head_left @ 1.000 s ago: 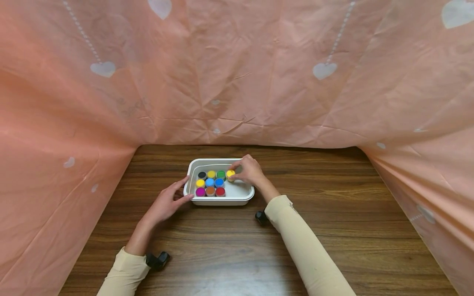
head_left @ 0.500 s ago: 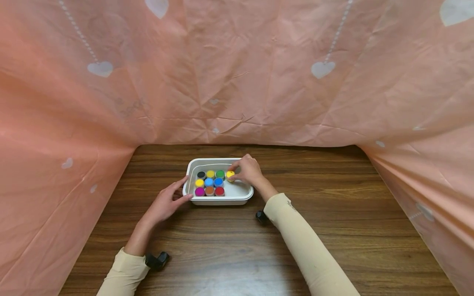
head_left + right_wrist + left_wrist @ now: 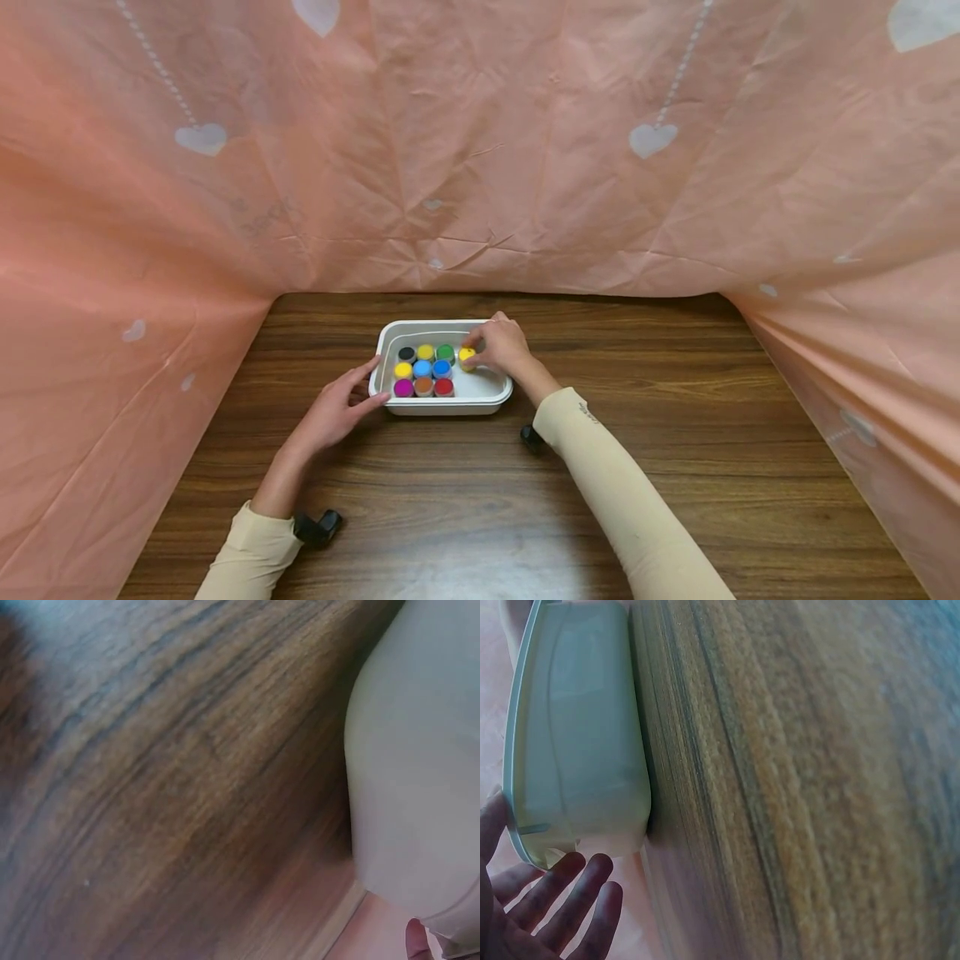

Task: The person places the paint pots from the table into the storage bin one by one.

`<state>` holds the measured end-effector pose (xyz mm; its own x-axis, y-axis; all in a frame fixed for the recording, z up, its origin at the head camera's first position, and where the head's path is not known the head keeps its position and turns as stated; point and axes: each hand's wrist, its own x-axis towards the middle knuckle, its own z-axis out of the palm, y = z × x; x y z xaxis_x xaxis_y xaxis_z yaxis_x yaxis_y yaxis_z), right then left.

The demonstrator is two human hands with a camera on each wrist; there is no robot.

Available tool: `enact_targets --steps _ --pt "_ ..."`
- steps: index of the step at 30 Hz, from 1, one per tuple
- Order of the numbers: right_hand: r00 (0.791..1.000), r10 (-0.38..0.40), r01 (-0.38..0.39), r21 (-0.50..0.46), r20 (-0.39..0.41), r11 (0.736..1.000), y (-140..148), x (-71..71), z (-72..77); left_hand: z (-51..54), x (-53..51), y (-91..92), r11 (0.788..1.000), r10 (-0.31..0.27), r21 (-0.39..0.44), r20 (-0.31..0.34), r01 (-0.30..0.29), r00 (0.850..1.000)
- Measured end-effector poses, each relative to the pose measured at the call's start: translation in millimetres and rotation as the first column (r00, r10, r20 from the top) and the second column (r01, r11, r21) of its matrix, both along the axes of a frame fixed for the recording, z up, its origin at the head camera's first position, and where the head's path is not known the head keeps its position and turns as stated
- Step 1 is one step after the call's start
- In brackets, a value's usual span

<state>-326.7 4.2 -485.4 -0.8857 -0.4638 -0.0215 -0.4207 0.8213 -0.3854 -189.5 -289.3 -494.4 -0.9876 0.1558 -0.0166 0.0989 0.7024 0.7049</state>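
Observation:
A white plastic tray (image 3: 442, 409) lies on the table in the head view. In it stand small paint pots in three rows, among them a black pot (image 3: 407, 354), a green pot (image 3: 445, 353), a purple pot (image 3: 403, 387) and a red pot (image 3: 443, 387). My right hand (image 3: 504, 343) reaches over the tray's right side and pinches a yellow paint pot (image 3: 467, 359), beside the green one. With thumb and fingers fairly straight, my left hand (image 3: 336, 410) touches the rim at the near left corner. The left wrist view shows its fingers (image 3: 577, 896) spread beside the tray's end.
The brown wooden table (image 3: 675, 433) extends around the tray. Pink sheeting (image 3: 480, 167) with white hearts hangs behind and at both sides. A black wrist device (image 3: 318, 529) sits at the left cuff, another black device (image 3: 531, 437) at the right one.
Almost nothing differs. The right hand stays at the yellow paint pot and the left hand at the tray's corner, while the whole view shifts slightly.

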Motion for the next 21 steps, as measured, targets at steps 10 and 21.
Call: enact_targets --steps 10,21 --pt "1.0 0.02 -0.02 -0.001 -0.012 1.0 1.2 0.3 2.3 2.4 0.6 0.0 1.0 0.002 -0.001 0.021 -0.002 1.0" --pt "0.999 -0.03 0.03 -0.009 -0.034 1.0 -2.3 1.4 0.1 0.2 -0.3 -1.2 1.0 0.004 -0.004 0.019 -0.004 1.0"
